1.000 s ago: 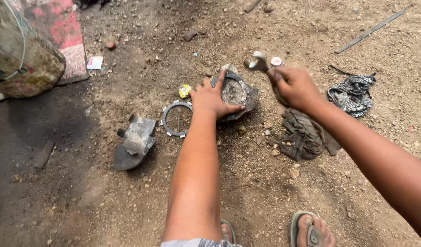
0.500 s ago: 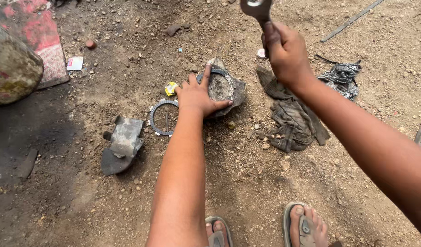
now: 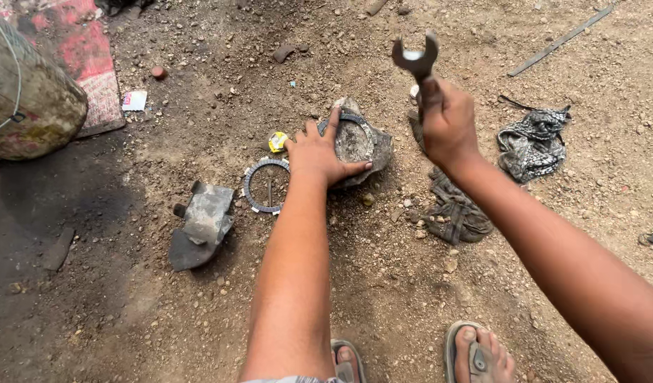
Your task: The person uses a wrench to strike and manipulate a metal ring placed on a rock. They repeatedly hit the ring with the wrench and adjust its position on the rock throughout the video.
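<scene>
Bottom edge of frame: two sandalled feet (image 3: pixel 475 354) on loose, gravelly ground (image 3: pixel 128 312); footing looks poor, and a slip would likely throw the whole stance forward. Lower centre, the left hand (image 3: pixel 319 152) reaches out and presses flat on a round metal part (image 3: pixel 355 142) that rests on a stone (image 3: pixel 379 152) at centre frame; its fingers are spread wide over the rim, thumb along the lower edge, gripping nothing closed. Right of centre and raised, the right hand (image 3: pixel 447 120) has its fingers wrapped tight around the shank of an open-ended spanner (image 3: pixel 416 60), head up near the top edge. Risk noted: the spread left fingers lie close under the raised tool, so a misjudged downward blow could catch them; the part could also skid off the uneven stone. Left of the part, a toothed ring (image 3: pixel 266 186) and a small yellow piece (image 3: pixel 277 141) lie loose in the dirt, easy to kick or bury. Farther right, rags (image 3: pixel 532 142); upper left, a dirty drum (image 3: pixel 28 99).
</scene>
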